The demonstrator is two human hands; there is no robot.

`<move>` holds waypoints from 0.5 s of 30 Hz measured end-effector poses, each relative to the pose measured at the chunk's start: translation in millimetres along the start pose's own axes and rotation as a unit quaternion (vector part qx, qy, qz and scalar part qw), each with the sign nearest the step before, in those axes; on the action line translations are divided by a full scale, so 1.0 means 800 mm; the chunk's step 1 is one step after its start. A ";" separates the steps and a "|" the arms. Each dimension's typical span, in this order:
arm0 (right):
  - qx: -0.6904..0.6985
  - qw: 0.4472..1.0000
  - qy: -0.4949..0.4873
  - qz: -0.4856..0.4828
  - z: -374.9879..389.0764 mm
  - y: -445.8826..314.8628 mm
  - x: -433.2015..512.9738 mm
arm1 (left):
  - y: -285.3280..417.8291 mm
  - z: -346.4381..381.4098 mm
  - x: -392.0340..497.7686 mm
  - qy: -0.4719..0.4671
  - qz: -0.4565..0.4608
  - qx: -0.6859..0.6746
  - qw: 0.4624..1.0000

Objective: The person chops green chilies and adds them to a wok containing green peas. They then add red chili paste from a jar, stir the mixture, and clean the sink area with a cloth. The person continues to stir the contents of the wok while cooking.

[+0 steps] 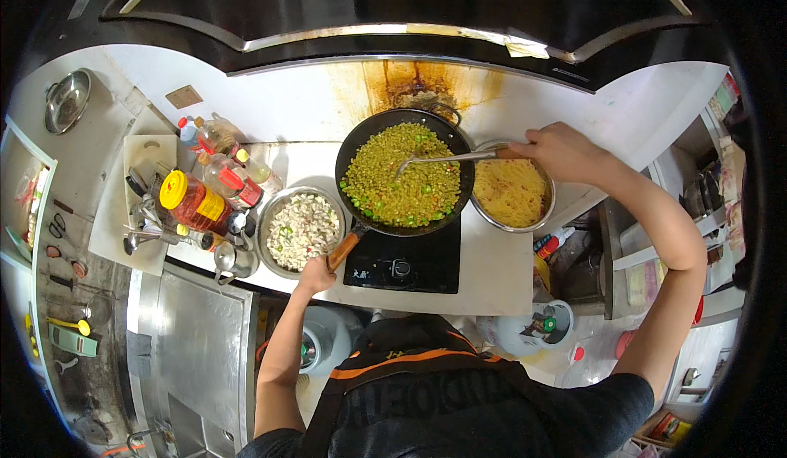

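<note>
My left hand (317, 275) grips the wooden handle (345, 248) of a black wok (344, 151), which stands over a black cooktop (403, 273). Chopped green beans or a similar green vegetable (399, 178), with bright green pepper pieces, fill much of the wok. From the right, my right hand (559, 151) holds a metal spatula or ladle (439, 159) by its wooden grip; the tool's head is partly sunk in the food. Yellow noodle-like shreds (510, 191) lie in a steel bowl (552, 203) under my right hand. Left of the wok, another steel bowl (263, 230) holds pale diced food.
Bottles (230, 178) and a yellow-lidded jar (190, 203) crowd the counter's left side, beside a knife and utensil holder. A range hood (381, 40) overhangs the back. Gas cylinders (529, 329) stand below the counter; a steel sink (197, 421) lies lower left.
</note>
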State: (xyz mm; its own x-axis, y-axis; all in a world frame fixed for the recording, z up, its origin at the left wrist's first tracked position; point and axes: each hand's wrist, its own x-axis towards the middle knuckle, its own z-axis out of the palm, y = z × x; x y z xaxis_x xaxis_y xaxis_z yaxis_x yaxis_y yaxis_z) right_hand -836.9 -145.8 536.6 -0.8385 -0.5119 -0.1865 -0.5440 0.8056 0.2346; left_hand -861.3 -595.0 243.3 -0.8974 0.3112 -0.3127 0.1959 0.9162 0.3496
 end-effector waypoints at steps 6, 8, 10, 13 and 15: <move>0.124 0.978 0.088 0.146 0.020 0.014 -0.032 | 0.010 -0.009 -0.004 0.011 0.000 -0.024 1.000; 0.177 0.958 0.117 0.193 0.058 0.005 -0.020 | 0.010 -0.011 -0.004 -0.005 -0.014 -0.030 0.999; 0.222 0.935 0.133 0.243 0.091 0.002 -0.006 | 0.009 -0.011 -0.003 -0.008 -0.006 -0.030 1.000; 0.223 0.944 0.118 0.214 0.115 0.006 0.020 | 0.005 -0.008 0.000 -0.004 0.008 -0.028 1.000; 0.281 0.939 0.070 0.185 0.117 0.008 0.047 | 0.001 -0.005 0.001 -0.013 0.017 -0.016 1.000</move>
State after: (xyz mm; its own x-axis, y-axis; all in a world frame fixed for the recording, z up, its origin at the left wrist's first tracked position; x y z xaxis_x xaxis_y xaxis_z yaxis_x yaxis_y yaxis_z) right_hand -868.8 -131.9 442.2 -0.9841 -0.1694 -0.0543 -0.1468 0.9459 -0.2892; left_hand -863.8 -594.9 246.8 -0.8799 0.3482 -0.3233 0.2119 0.8966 0.3888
